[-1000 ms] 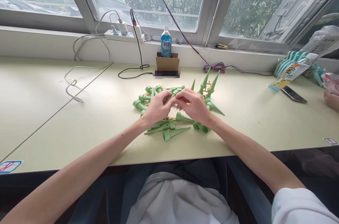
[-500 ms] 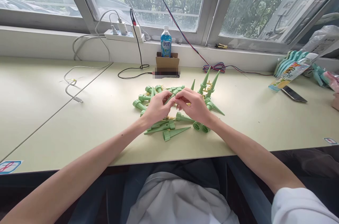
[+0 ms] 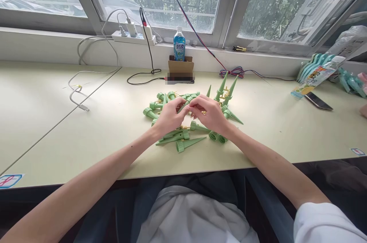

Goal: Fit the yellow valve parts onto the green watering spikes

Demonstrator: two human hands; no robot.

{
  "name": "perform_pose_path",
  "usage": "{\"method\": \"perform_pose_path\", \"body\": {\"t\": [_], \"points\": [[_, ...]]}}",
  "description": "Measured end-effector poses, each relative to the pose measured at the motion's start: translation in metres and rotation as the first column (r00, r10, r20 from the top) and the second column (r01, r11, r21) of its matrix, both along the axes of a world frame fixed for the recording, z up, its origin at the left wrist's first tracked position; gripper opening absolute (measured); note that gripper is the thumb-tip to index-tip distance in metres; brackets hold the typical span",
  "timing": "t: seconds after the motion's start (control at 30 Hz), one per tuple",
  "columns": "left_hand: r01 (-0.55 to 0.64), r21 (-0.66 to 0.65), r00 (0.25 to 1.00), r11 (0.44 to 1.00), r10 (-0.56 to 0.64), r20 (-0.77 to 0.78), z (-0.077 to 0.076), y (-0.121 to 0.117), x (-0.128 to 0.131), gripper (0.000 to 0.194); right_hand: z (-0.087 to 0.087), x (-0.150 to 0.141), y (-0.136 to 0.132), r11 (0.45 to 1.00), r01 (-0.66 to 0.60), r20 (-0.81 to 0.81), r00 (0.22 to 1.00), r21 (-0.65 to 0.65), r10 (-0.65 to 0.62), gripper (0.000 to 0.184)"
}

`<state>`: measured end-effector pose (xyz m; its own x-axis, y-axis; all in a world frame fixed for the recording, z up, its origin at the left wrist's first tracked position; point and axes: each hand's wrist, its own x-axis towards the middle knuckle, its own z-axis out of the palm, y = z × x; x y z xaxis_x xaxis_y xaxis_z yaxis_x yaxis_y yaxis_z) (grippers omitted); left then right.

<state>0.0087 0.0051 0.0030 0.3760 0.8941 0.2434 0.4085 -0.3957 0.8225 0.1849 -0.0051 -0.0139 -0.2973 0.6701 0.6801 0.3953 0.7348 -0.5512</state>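
Observation:
My left hand [image 3: 171, 116] is closed around a green plastic watering spike [image 3: 184, 107], which shows only in part between my hands. Close against it, my right hand [image 3: 212, 113] has its thumb and fingers pinched together; what lies in that pinch is hidden. More green watering spikes lie around both hands, including one spike [image 3: 190, 144] nearest the table's front edge. Two spikes [image 3: 221, 90] stand upright behind my right hand, with small yellow valve pieces [image 3: 226, 93] beside them. Open threaded caps [image 3: 217, 137] sit under my right wrist.
A blue-labelled bottle [image 3: 179, 46] stands in a small cardboard box [image 3: 181, 67] at the back. A power strip [image 3: 134, 37] with cables rests on the ledge. To the right are a phone [image 3: 319, 101] and a tilted drink pouch [image 3: 314, 80]. A white cable [image 3: 78, 99] lies left.
Both hands keep nearly the same pose over the spikes. The view has shifted very slightly; nothing has plainly been picked up or put down.

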Motion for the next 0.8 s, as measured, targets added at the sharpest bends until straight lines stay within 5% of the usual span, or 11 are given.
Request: {"method": "perform_pose_path", "body": {"t": [0.8], "points": [[-0.012,0.064,0.998,0.998,0.016,-0.061,-0.0018,0.0020,-0.0003,0.017,-0.0006,0.0006,0.0010,1.000,0.017,0.029,0.999,-0.005,-0.017,0.014]]}}
